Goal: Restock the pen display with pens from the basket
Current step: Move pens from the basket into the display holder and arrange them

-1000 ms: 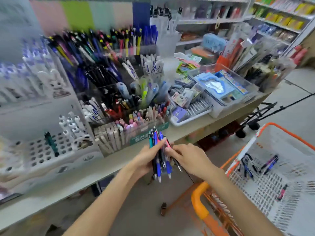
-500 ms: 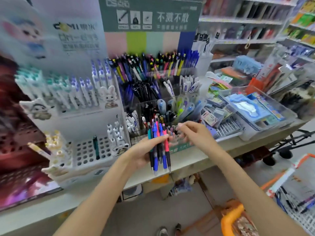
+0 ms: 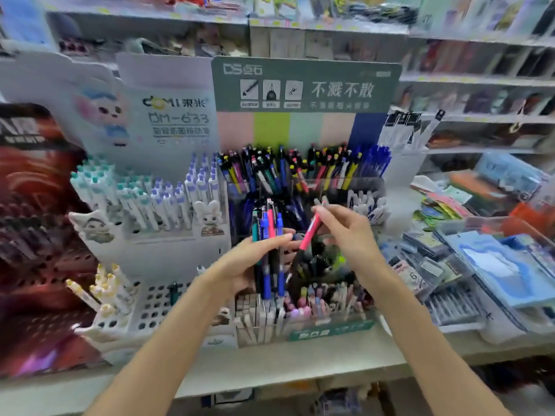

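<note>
My left hand [image 3: 255, 259] grips a bundle of pens [image 3: 268, 235], blue, teal and pink, held upright in front of the tiered pen display [image 3: 303, 175]. My right hand [image 3: 345, 232] pinches a single pink pen [image 3: 309, 232], tilted, just right of the bundle and apart from it. The display's clear compartments hold several coloured pens under a green sign [image 3: 303, 85]. The basket is out of view.
A white rack [image 3: 150, 202] of white pens stands left of the display, with a perforated holder [image 3: 153, 301] below it. Clear trays of stationery [image 3: 486, 265] fill the counter on the right. Shelves of goods run behind. The counter edge [image 3: 270, 373] lies below my forearms.
The view has swung up from the orange basket to the display. My right hand has drawn one pink pen out of the bundle and lifted it to the right.
</note>
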`<move>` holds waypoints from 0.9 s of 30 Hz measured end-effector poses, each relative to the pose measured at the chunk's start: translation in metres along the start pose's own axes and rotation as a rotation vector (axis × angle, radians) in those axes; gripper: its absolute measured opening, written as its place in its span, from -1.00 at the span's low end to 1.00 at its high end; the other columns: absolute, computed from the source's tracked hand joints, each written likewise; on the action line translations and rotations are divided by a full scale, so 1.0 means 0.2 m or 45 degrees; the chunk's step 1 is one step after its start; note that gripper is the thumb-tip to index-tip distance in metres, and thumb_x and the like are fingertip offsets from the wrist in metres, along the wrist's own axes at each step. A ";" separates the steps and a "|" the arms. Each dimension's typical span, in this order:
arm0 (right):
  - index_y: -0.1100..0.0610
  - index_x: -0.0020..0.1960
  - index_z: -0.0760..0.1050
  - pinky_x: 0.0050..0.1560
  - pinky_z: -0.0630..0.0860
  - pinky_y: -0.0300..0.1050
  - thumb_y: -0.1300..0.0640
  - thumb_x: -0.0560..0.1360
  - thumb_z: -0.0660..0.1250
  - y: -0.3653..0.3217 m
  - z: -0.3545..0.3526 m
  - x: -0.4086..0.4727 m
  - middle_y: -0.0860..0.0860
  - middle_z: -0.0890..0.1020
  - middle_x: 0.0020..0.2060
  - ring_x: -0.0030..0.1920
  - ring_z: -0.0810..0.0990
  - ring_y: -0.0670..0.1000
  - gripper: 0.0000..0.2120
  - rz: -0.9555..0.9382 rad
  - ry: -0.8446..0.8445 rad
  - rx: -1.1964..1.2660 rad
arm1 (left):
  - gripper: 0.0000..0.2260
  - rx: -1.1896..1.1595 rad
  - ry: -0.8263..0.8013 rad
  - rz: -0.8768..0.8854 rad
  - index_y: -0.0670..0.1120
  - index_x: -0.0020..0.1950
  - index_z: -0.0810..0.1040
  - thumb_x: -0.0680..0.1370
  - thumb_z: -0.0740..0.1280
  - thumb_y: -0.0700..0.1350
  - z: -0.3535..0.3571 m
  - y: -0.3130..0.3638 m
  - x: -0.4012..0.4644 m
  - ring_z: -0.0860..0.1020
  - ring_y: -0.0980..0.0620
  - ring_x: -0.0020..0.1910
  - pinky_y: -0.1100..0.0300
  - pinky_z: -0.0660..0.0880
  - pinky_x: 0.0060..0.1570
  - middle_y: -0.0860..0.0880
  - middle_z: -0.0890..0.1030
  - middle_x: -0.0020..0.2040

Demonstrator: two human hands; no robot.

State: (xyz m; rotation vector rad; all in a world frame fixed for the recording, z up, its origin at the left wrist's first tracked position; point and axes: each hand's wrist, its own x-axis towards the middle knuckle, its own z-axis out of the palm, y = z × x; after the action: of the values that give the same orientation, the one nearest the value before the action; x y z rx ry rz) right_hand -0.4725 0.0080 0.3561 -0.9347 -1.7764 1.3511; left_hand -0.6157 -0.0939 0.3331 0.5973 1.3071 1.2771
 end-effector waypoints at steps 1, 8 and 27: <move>0.14 0.07 0.61 -0.28 0.50 -0.40 0.13 0.58 0.27 -0.03 0.01 0.05 -0.06 0.63 -0.20 -0.24 0.57 -0.19 -0.82 -0.030 0.081 0.088 | -0.77 -0.059 0.049 0.038 -0.06 0.21 0.55 0.56 0.32 -0.10 -0.04 0.03 0.00 0.65 0.01 0.04 0.15 0.61 -0.06 -0.07 0.67 0.10; 0.17 0.09 0.58 0.03 0.57 -0.24 0.19 0.58 0.27 -0.26 0.26 0.31 -0.07 0.64 -0.14 -0.12 0.61 -0.16 -0.85 -0.451 0.414 0.183 | -0.81 -0.098 0.234 0.207 -0.08 0.17 0.54 0.56 0.31 -0.14 -0.27 0.12 -0.03 0.68 0.06 -0.06 0.24 0.62 -0.18 -0.04 0.69 0.03; -0.02 0.11 0.64 0.32 0.25 0.07 -0.16 0.44 0.39 -0.28 0.49 0.62 0.10 0.50 0.03 0.27 0.37 0.19 -0.67 -0.549 -0.131 -1.186 | -0.81 0.063 0.206 0.362 -0.08 0.11 0.55 0.56 0.31 -0.03 -0.33 0.17 -0.02 0.68 0.05 -0.06 0.28 0.58 -0.20 0.02 0.71 -0.03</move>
State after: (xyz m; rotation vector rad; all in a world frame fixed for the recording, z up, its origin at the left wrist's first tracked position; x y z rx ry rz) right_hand -0.6247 0.0597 0.4042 -0.8415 -2.5497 0.2591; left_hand -0.6867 -0.1097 0.3481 0.7476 1.4266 1.5548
